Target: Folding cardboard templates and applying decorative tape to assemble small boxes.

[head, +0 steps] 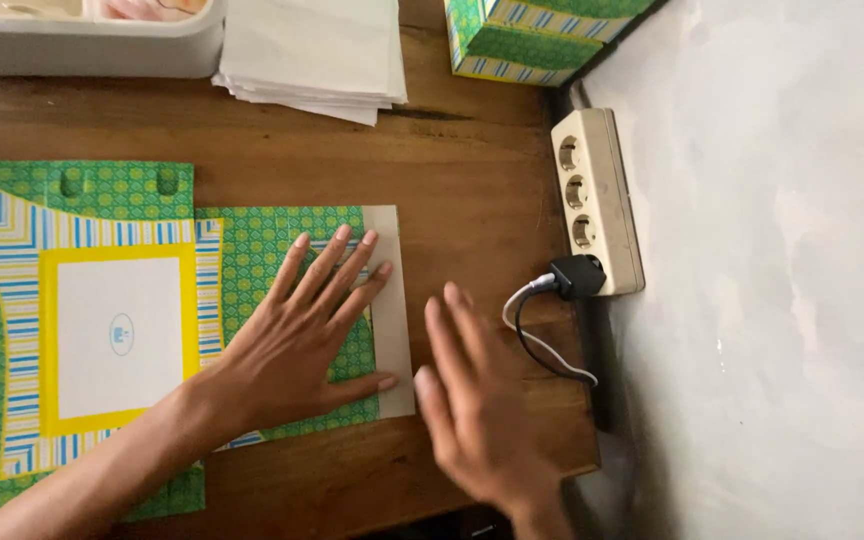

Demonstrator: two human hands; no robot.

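**Flattened green carton on wooden table, two hands at its right edge**

Item 1. Flat printed cardboard sheet (102,330), an unfolded carton, green patterned with blue-striped borders and a yellow frame around a white panel. It lay on the left half of the wooden table (472,200), reaching to the left edge of view. Its right-hand flap (392,300) ended in a plain pale strip.

Item 2. Left hand (302,330). It lay flat on the green flap, palm down, fingers spread wide and pointing up and to the right, thumb along the flap's lower edge. It gripped nothing.

Item 3. Right hand (477,410). It was open, fingers together and extended, just right of the pale strip, over bare wood. It was blurred, so contact with the table could not be told. It held nothing.

Item 4. White tray (82,50), top left, partly out of view. Its compartments held pale objects too cropped to identify.

Item 5. Stack of white paper sheets (312,55), just right of the tray.

Item 6. Assembled box (522,40) in the same green print, top centre against the wall; contents not visible.

Item 7. Cream power strip (597,200) along the wall, with a black plug (577,275) in its nearest socket and a white cable (542,345) trailing beside the right hand.
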